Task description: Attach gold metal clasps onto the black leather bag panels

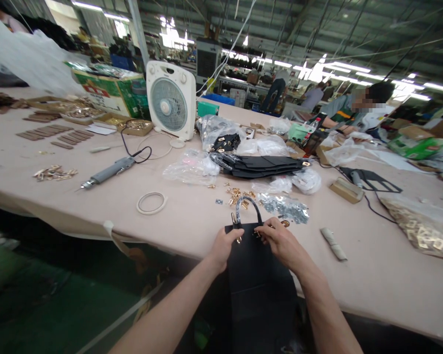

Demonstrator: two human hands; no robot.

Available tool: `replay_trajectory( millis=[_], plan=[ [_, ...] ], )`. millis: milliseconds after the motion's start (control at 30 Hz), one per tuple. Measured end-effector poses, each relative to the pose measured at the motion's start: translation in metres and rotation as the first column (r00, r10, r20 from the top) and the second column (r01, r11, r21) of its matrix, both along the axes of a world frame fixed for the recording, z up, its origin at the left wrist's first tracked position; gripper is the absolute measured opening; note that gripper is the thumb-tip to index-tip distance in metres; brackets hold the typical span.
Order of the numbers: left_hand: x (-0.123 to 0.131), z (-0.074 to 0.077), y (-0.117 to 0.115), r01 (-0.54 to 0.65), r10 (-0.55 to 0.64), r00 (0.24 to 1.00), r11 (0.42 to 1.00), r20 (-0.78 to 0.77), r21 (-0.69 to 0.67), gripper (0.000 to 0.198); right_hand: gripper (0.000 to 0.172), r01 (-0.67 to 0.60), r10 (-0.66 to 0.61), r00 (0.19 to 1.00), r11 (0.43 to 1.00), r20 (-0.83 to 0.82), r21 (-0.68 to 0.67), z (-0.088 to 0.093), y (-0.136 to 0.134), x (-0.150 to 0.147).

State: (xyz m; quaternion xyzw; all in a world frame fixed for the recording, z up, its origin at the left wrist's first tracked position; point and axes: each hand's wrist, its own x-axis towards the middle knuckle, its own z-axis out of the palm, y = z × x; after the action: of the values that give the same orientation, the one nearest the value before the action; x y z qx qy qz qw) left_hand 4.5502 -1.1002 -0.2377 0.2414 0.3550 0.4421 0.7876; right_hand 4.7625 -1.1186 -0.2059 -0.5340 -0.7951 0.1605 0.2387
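A black bag panel (pixel 260 275) hangs over the table's front edge, its curved handle (pixel 249 200) standing up at the top. My left hand (pixel 223 246) grips the panel's upper left edge, thumb on the front beside a gold metal fitting (pixel 238 240). At the upper right of the panel, my right hand (pixel 278 241) has its fingers pinched round a small gold fitting (pixel 257 232) by the handle's end. Just beyond the handle lie loose gold fittings (pixel 239 195) and a spread of flat silver metal plates (pixel 290 209).
A grey electric screwdriver (pixel 109 172), a roll of tape (pixel 151 203) and a white fan (pixel 172 101) are on the left. Stacked black panels (pixel 260 165) lie ahead. To the right are a small box (pixel 346 190) and a bag of gold parts (pixel 424 231). Another person (pixel 362 105) works across the table.
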Motion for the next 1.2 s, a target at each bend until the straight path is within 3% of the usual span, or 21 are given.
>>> replay_trajectory(
  millis=[267,433,800,1200],
  plan=[
    [0.001,-0.002,0.001,-0.005,0.004,0.999,1.0,-0.039,-0.017,0.037,0.029,0.091,-0.078,0.994,0.978,-0.077,0.187,-0.009,-0.008,-0.01],
    [0.001,-0.001,0.001,0.003,-0.003,1.0,1.0,-0.006,-0.006,0.037,0.035,0.015,-0.005,0.999,0.985,-0.054,0.172,-0.011,-0.014,-0.008],
    [0.001,0.001,0.004,0.036,-0.037,0.999,0.999,-0.011,-0.025,0.035,0.033,0.014,-0.02,0.999,0.981,0.033,0.191,-0.02,-0.01,-0.002],
    [0.003,0.002,0.001,-0.011,0.011,1.0,1.0,0.008,0.018,0.037,0.036,-0.012,-0.052,0.974,0.96,0.219,0.281,-0.016,-0.011,-0.016]
  ],
)
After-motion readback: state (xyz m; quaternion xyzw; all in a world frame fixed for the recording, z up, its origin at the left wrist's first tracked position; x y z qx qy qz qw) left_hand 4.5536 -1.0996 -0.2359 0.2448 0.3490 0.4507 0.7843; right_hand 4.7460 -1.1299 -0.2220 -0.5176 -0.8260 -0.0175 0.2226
